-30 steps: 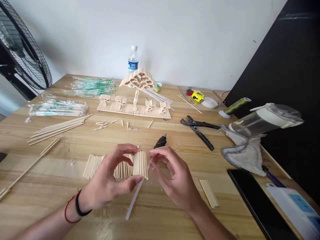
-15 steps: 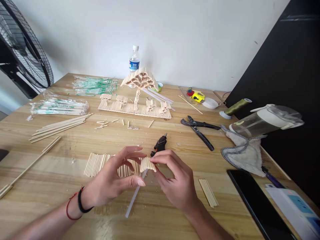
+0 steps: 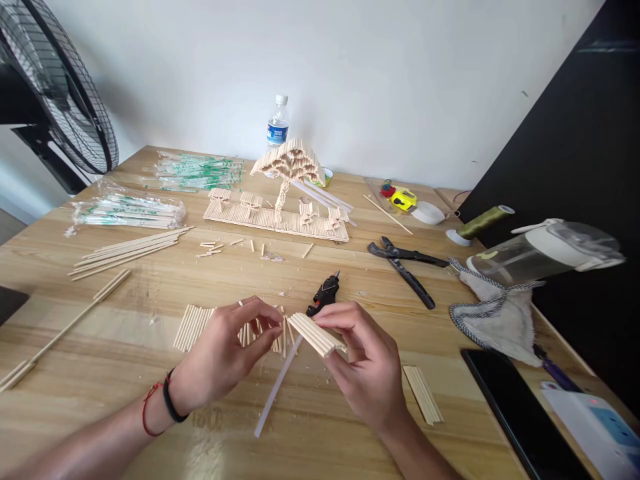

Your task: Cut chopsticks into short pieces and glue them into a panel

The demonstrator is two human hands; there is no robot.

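My right hand (image 3: pixel 367 360) grips a small panel of short wooden sticks (image 3: pixel 316 335) by its right side, tilted above the table. My left hand (image 3: pixel 235 343) is just left of the panel, thumb and fingertips brought together; whatever they pinch, if anything, is too small to make out. Beneath and behind the left hand lies a row of short wooden sticks (image 3: pixel 193 328), partly hidden. A black hot glue gun (image 3: pixel 325 293) rests beyond the right hand. A translucent glue stick (image 3: pixel 277 390) lies on the table below the hands.
Farther back stands a stick-built tree model (image 3: pixel 287 173) on a base. Black pliers (image 3: pixel 403 267), a phone (image 3: pixel 510 407), a second small stick panel (image 3: pixel 423 395) and a plastic jug (image 3: pixel 545 250) are at the right. Long sticks (image 3: pixel 127 253) and bagged sticks (image 3: pixel 130 208) lie left.
My right hand has turned the panel so its flat face shows more. My left hand's spread fingers have closed together. The view has shifted slightly left.
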